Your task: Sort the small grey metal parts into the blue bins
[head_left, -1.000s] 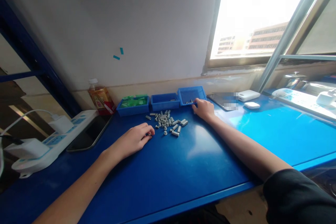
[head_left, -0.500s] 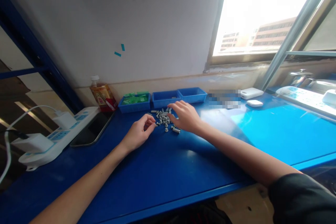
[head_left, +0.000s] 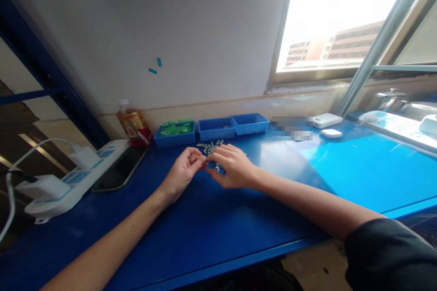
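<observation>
Small silvery metal fasteners (head_left: 208, 148), some with flanged heads and some like short cylinders, lie in a loose pile on the blue table (head_left: 205, 236). My left hand (head_left: 184, 170) is at the pile's left edge, thumb and forefinger pinched together; whatever is between them is too small to make out. Over the pile's right side arches my right hand (head_left: 234, 166), its forefinger and thumb apart close to the left fingertips. Part of the pile is hidden beneath it.
Behind the pile stand a blue bin with green packets (head_left: 175, 129) and two more blue bins (head_left: 216, 129). To the left are a bottle (head_left: 133, 120), a phone (head_left: 121, 170) and a power strip (head_left: 85, 175). White cases (head_left: 327, 120) lie at the right.
My right hand has come down and left, bringing its fingertips up to my left hand's. The left hand has stayed nearly in place, its fingers pinched closer.
</observation>
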The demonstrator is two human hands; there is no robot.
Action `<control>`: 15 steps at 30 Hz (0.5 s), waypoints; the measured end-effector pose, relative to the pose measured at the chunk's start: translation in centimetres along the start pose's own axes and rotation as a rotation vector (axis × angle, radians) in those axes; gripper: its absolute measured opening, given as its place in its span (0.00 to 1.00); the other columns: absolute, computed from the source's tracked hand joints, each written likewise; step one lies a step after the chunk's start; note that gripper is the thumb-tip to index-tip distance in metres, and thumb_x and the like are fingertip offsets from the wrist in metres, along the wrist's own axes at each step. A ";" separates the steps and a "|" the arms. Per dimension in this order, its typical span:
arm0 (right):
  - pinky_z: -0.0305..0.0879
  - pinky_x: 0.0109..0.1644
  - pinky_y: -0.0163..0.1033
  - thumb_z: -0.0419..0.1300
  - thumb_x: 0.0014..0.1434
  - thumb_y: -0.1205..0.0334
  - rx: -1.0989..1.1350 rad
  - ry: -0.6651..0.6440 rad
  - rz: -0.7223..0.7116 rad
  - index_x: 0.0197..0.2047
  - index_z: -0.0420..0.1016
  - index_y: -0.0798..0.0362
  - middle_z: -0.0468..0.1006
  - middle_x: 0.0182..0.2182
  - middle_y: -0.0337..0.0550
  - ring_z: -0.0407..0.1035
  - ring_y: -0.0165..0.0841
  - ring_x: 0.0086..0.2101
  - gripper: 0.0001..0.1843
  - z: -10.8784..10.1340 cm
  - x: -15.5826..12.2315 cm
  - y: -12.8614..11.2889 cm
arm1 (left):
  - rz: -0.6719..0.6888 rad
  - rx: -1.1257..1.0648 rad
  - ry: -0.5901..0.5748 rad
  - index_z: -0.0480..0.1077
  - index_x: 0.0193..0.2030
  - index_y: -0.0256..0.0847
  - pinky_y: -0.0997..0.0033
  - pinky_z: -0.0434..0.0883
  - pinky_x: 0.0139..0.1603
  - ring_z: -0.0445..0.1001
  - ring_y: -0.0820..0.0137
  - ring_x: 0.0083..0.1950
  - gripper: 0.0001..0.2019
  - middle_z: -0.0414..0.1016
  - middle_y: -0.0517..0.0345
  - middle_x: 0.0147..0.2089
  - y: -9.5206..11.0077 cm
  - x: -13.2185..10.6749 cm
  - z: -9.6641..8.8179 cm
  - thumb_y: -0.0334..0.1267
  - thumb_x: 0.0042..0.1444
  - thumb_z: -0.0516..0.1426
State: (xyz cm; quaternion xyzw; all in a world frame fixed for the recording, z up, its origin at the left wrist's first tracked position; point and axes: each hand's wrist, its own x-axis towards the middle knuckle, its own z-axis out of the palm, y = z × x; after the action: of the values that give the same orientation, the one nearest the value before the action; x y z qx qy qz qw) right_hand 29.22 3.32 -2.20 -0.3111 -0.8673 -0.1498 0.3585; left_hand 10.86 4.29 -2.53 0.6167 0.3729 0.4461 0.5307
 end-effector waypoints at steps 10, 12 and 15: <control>0.55 0.36 0.38 0.49 0.66 0.62 -0.188 0.131 -0.010 0.39 0.71 0.54 0.75 0.29 0.42 0.65 0.32 0.31 0.11 -0.2 1.0 1.9 | 0.055 0.036 -0.013 0.60 0.45 0.41 0.63 0.70 0.48 0.75 0.66 0.44 0.19 0.76 0.55 0.40 0.4 0.1 -0.2 0.47 0.53 0.61; 0.56 0.40 0.38 0.47 0.67 0.61 -0.245 0.153 0.102 0.42 0.71 0.54 0.76 0.32 0.45 0.66 0.34 0.35 0.12 -0.6 1.2 5.0 | 0.142 0.288 0.016 0.62 0.46 0.41 0.61 0.71 0.48 0.74 0.63 0.47 0.17 0.75 0.52 0.44 0.0 0.4 -0.8 0.48 0.55 0.58; 0.58 0.44 0.42 0.51 0.65 0.52 -0.401 0.131 0.468 0.52 0.68 0.58 0.74 0.43 0.53 0.65 0.42 0.44 0.20 -0.9 0.4 10.4 | 0.282 0.712 0.059 0.66 0.47 0.41 0.58 0.70 0.50 0.73 0.61 0.49 0.15 0.73 0.51 0.47 -0.9 0.9 -2.0 0.46 0.57 0.56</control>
State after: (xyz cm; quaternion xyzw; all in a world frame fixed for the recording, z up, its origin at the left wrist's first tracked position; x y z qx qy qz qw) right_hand 36.21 10.95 -0.94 -0.5564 -0.7006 -0.2511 0.3696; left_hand 9.29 5.96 -3.22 0.7946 0.4312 0.3746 0.2057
